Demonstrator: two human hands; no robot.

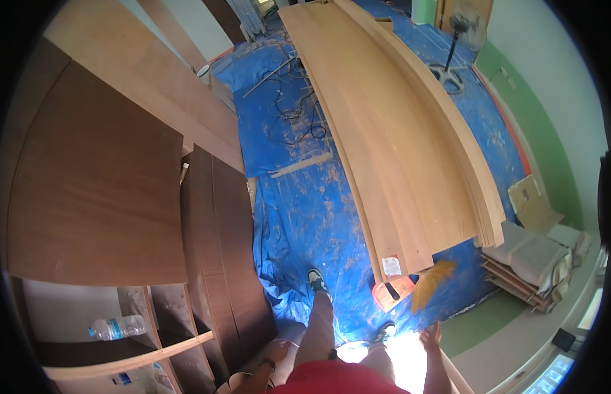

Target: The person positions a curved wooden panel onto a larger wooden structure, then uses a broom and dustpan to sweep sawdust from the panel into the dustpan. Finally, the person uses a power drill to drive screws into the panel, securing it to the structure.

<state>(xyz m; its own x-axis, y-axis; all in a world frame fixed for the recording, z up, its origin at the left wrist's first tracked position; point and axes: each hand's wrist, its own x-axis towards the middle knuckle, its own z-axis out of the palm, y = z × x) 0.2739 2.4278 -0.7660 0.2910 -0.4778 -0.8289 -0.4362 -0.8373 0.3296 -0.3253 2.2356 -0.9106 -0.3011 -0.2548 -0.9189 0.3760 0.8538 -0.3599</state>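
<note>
My right hand [431,336] hangs at my right side with its fingers apart and nothing in it. It is nearest to a straw broom head [431,284] lying on the blue sheet. My left hand [276,352] is low at my left side, beside a dark brown cabinet panel [230,295] and a pale rounded thing [291,333]; its fingers are too small and hidden to make out. Ahead of my feet an orange-red dustpan [383,297] with a black handle touches the near end of a long stack of wooden boards [384,125].
Blue sheeting [299,217] covers the floor, dusty, with cables [315,128] and a wood strip [302,165] on it. A plastic bottle [118,328] lies in the shelf unit [122,360] at left. A standing fan [450,72] and stacked panels [515,282] are at right.
</note>
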